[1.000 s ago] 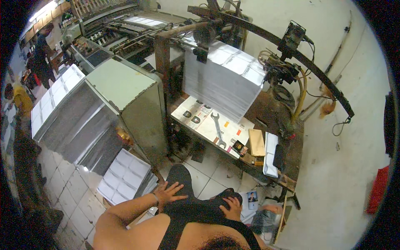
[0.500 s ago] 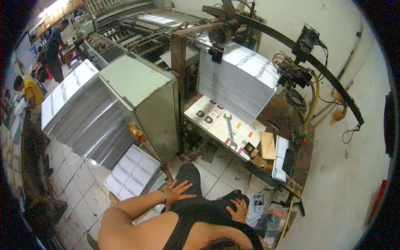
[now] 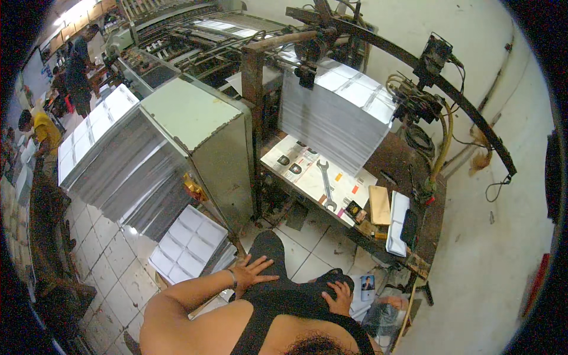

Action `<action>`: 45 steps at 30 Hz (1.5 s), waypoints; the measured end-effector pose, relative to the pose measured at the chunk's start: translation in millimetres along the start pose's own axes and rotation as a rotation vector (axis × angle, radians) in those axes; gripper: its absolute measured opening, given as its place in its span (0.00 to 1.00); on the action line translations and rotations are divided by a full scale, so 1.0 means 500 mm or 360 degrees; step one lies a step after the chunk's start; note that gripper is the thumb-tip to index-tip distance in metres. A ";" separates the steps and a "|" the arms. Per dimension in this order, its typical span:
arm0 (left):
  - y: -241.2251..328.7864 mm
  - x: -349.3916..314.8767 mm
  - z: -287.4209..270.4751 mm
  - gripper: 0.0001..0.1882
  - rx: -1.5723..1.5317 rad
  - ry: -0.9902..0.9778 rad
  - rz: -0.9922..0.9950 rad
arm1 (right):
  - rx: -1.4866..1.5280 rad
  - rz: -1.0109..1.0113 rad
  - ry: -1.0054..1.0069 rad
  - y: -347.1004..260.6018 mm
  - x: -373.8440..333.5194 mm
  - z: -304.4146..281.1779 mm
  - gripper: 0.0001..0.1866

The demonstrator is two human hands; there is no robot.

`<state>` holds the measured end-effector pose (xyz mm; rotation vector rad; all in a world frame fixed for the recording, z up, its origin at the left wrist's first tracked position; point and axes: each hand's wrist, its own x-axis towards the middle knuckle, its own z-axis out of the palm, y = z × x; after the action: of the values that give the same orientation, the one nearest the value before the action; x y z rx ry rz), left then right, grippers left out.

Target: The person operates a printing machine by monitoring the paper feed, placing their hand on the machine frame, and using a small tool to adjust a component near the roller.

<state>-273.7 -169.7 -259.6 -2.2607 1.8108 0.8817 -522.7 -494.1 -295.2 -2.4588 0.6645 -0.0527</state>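
Note:
My left hand (image 3: 251, 274) lies flat on my left thigh, fingers spread, with a band at the wrist. On my other thigh rests my right hand (image 3: 338, 297), its fingers apart and holding nothing. A low stack of printed sheets (image 3: 188, 244) is nearest to my left arm. Ahead of me stands a bench covered with a printed sheet (image 3: 307, 177), bearing an open-ended wrench (image 3: 326, 184), a small dark box (image 3: 355, 211), a tan block (image 3: 379, 205) and a folded white paper stack (image 3: 398, 225).
A tall paper stack (image 3: 337, 118) stands in the machine frame, under a curved metal arm (image 3: 461, 89) with hoses. Left of the pale green cabinet (image 3: 189, 112) is another tall paper stack (image 3: 124, 160). Two people (image 3: 44, 133) work at the far left. Plastic bags (image 3: 384, 316) lie at my right.
My hands have not moved. At the far left, the standing person in dark clothes has shifted posture slightly.

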 end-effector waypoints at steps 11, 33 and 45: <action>0.016 -0.020 -0.071 0.83 -0.0130 -0.0160 0.0024 | 0.0120 0.0037 -0.0075 0.007 0.004 -0.004 0.29; 0.014 -0.020 -0.070 0.85 -0.0017 -0.0142 0.0011 | 0.0039 0.0064 -0.0099 0.006 0.005 0.003 0.30; 0.008 -0.016 -0.038 0.87 0.0014 -0.0051 0.0010 | 0.0028 0.0048 -0.0115 0.004 0.011 0.000 0.31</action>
<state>-271.2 -172.2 -238.8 -2.2239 1.8054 0.9040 -518.9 -498.2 -297.0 -2.4212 0.6663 0.0417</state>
